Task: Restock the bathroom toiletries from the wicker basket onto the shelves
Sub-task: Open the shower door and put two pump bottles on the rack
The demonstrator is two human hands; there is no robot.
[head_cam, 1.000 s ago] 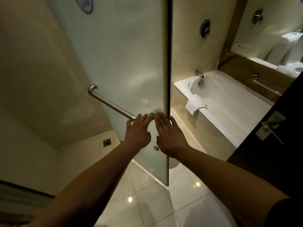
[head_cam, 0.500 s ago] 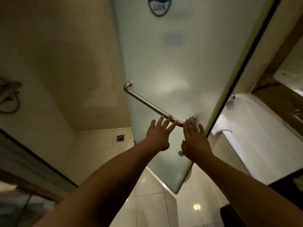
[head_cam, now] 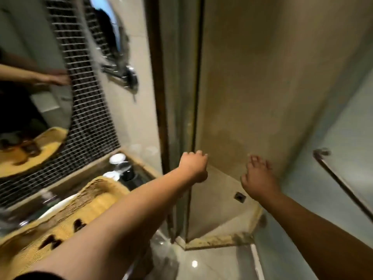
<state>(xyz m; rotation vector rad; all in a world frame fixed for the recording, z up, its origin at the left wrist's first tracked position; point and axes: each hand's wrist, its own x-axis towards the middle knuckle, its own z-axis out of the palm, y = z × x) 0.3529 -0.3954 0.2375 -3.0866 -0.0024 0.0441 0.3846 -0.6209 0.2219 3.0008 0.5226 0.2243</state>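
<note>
Both hands are extended toward the shower stall and neither holds a toiletry. The left hand (head_cam: pixel 193 166), near centre frame, has its fingers curled over loosely in front of the stall's fixed glass edge (head_cam: pixel 191 110); whether they actually grip that edge cannot be told from this blurred view. The right hand (head_cam: pixel 255 181), at roughly three o'clock from the left, is spread open and empty, its fingers splayed toward the stall wall, well apart from the door's metal bar (head_cam: pixel 343 182) at far right. The wicker basket (head_cam: pixel 84 207) sits on the vanity counter at about eight o'clock, partly under the left forearm; dark items lie in it, but their kind is not readable. Beyond it, at about ten o'clock from the left hand, dark bottles with white caps (head_cam: pixel 121 168) stand at the counter's back corner. No shelf is identifiable in view. Assessment — restocking looks barely begun or paused: the basket appears loaded, nothing is in hand, and transfer to shelves remains to be done.
</note>
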